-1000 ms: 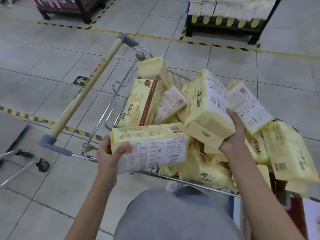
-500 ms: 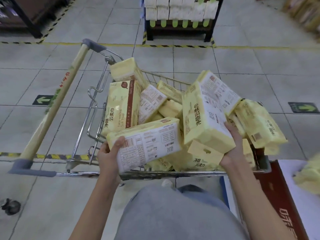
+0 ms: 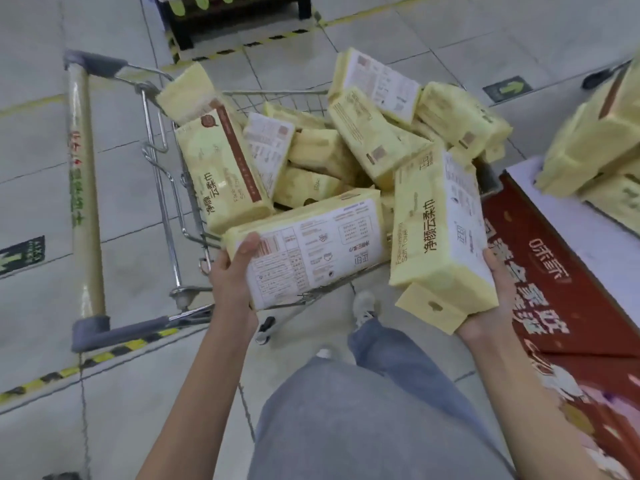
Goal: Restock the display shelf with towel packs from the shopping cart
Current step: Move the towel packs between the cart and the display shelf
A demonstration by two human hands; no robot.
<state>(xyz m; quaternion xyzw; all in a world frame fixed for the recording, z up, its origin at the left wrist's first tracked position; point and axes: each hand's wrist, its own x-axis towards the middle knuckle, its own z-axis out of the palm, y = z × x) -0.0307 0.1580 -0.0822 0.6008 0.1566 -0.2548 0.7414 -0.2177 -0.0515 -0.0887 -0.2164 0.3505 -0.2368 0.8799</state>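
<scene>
Two towel packs are held at the near edge of the shopping cart [image 3: 160, 174], one in each hand. The flat pack [image 3: 311, 251] is gripped at its end by the left hand [image 3: 235, 275], with the thumb pressed over the printed face and the other fingers hidden beneath. The upright pack [image 3: 438, 233] is cupped from below by the right hand [image 3: 498, 306], with fingers curled up its side; the thumb cannot be seen. More heaped packs [image 3: 322, 157] are left in the cart at twelve o'clock. The display shelf [image 3: 585, 247] lies at two to three o'clock, and stacked packs [image 3: 595, 140] are already on it. The carrying step is judged to be in hand. A turn toward three o'clock is called for, so that both packs can be set squarely beside the stack.
</scene>
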